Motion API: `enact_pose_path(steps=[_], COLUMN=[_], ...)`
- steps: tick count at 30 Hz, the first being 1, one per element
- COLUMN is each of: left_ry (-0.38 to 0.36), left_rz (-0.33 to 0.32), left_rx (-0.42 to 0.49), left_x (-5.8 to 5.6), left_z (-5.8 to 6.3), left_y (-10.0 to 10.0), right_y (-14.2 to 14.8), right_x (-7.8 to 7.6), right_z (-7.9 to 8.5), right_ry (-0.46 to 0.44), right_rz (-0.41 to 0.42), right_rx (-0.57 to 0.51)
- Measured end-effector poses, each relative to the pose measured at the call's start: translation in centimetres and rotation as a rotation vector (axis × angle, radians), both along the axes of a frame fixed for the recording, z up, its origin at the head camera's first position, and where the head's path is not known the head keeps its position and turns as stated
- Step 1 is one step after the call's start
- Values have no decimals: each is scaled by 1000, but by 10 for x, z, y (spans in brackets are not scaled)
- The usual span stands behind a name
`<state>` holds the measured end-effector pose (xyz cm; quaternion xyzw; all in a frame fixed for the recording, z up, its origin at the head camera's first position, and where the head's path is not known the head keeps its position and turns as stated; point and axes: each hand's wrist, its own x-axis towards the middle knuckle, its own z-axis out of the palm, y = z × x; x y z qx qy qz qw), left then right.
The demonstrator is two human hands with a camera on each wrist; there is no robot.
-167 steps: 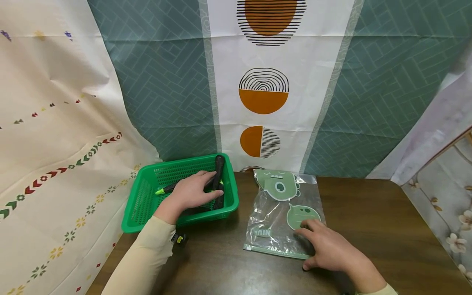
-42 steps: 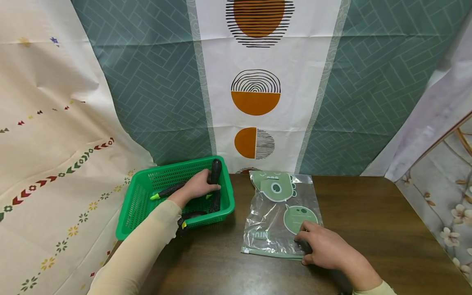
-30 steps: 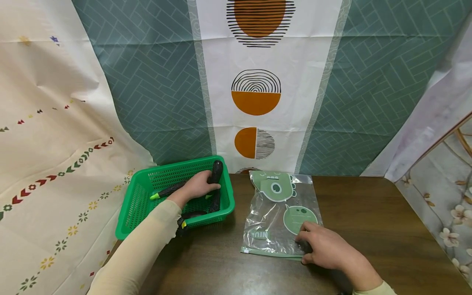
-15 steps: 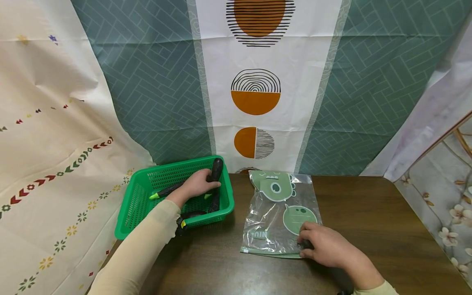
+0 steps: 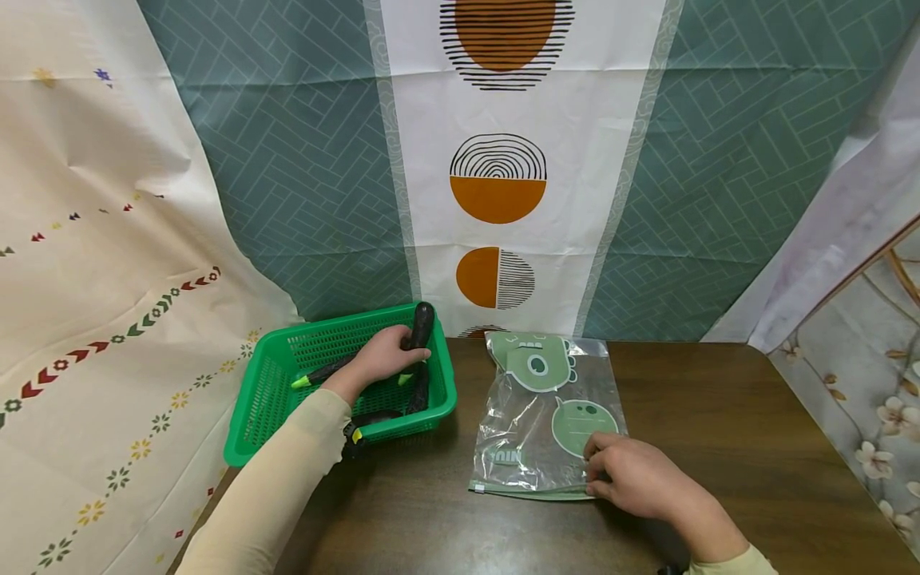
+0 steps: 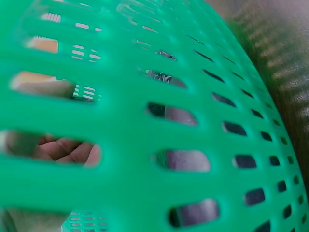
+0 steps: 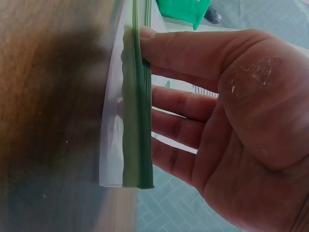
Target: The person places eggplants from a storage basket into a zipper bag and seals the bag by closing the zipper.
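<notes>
Reaching into the green plastic basket, my left hand grips a long dark eggplant that leans up at the right end, thumb across it. Other eggplants with bright green tips lie around it inside. In the left wrist view the basket's slotted wall hides most of the hand; some fingers show through a slot. My right hand pinches the near right corner of a clear zip bag with green prints. The right wrist view shows its thumb against the green seal strip.
The brown wooden table ends at a patterned teal and white cloth behind. Cream cloth hangs on the left beside the basket, and a floral panel stands on the right. The bag's white slider sits at its left corner.
My left hand has gone deeper round the leaning eggplant and lifted slightly with it. My right fingers have drawn together on the bag's edge, having been more spread before.
</notes>
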<state>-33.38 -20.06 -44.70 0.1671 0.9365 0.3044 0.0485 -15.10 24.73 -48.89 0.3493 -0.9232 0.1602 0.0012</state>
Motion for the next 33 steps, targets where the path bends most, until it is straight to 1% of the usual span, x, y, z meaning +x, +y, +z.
enact_pose_path(steps=[6,9,17,24,29,31,33], left_ry=[5,10,0,12,24,27,31], left_rz=[11,11,17,18,10,9,11], left_rx=[19,22,28,40,56,59,60], left_x=[2,2,4,6,9,10,11], left_z=[1,2,3,5,6,7,8], left_y=[1,1,1,0,-1,-2,-3], right_y=[0,-1,-1,-2,-4,-5,-6], right_x=[-1,-1,0,4,8,10,11], right_z=[-1,-1,-2,-1,1,2,3], right_ry=[29,37,41,66,25,18,31], right_rz=[18,13,-47,-150,-257,-287,-300], right_rx=[-24,-19,31,103,171,192,205])
